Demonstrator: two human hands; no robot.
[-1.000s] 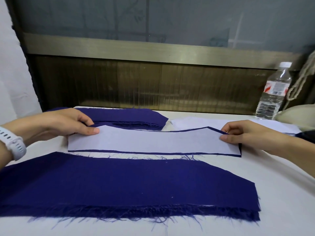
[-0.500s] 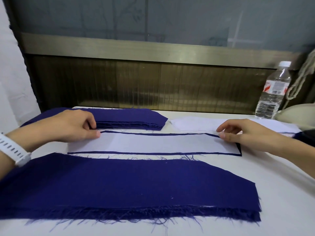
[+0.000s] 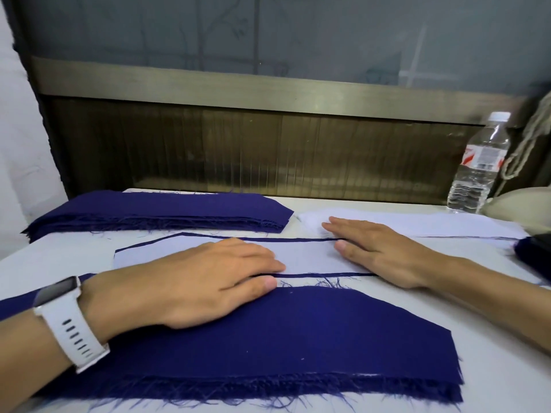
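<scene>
A long white interfacing strip [image 3: 310,259] lies flat on a matching navy fabric piece, whose edge shows as a thin dark border around it. My left hand [image 3: 202,278] lies flat on the strip's left half, fingers straight, thumb at the strip's near edge. My right hand [image 3: 378,251] presses flat on the strip's right half, fingers pointing left. A white watch [image 3: 67,320] is on my left wrist. A stack of navy fabric pieces [image 3: 298,338] with frayed edges lies nearest me.
Another stack of navy pieces [image 3: 167,211] sits at the back left of the white table [image 3: 492,368]. White interfacing pieces [image 3: 417,225] lie at the back right. A water bottle [image 3: 480,165] stands at the far right, beside a beige cushion [image 3: 518,204] and a dark object [image 3: 535,253].
Both hands let go of the strip's ends and moved inward to its middle, now lying flat with straight fingers. The strip lies flat on the table.
</scene>
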